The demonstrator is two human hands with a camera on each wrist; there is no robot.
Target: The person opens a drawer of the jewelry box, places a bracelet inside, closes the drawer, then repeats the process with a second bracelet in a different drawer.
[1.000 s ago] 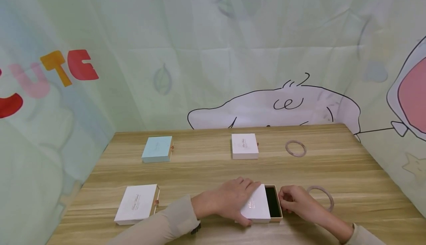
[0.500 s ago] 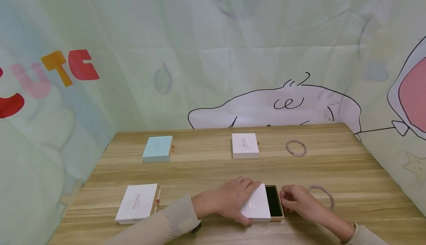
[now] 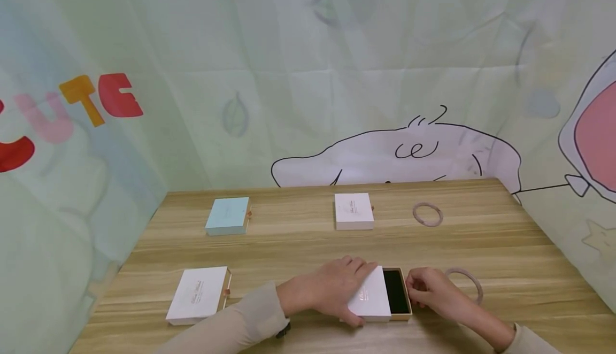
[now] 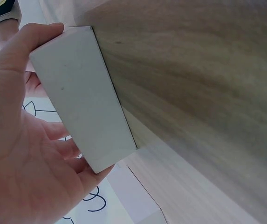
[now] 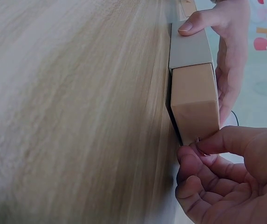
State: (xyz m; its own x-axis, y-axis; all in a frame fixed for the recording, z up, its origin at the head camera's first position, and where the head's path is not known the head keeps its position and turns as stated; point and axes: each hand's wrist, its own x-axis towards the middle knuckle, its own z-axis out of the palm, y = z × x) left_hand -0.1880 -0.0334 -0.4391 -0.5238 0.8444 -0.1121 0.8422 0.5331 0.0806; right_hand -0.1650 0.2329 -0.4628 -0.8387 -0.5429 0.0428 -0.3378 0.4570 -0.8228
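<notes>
My left hand (image 3: 332, 290) grips a white drawer-style gift box (image 3: 374, 298) across its sleeve, thumb on the near side and fingers on the far side. In the left wrist view the sleeve's plain end (image 4: 82, 102) faces the palm. The tan drawer (image 5: 196, 88) stands partly out of the sleeve on the right, baring a dark lining (image 3: 396, 292). At the drawer's front my right hand (image 3: 433, 294) pinches a small pull tab between thumb and forefinger, mostly hidden by the fingertips. A pale mauve bangle (image 3: 478, 283) lies just beyond the right hand, partly behind it.
On the wooden table (image 3: 289, 247) sit three more closed boxes: a white one (image 3: 199, 294) at front left, a light blue one (image 3: 228, 213) at back left and a white one (image 3: 353, 208) at back centre. Another bangle (image 3: 428, 204) lies at back right. Printed curtains (image 3: 240, 49) surround the table.
The drawer has slid very slightly farther right out of its sleeve, and my right hand has moved with it. My left hand stays in place on the sleeve.
</notes>
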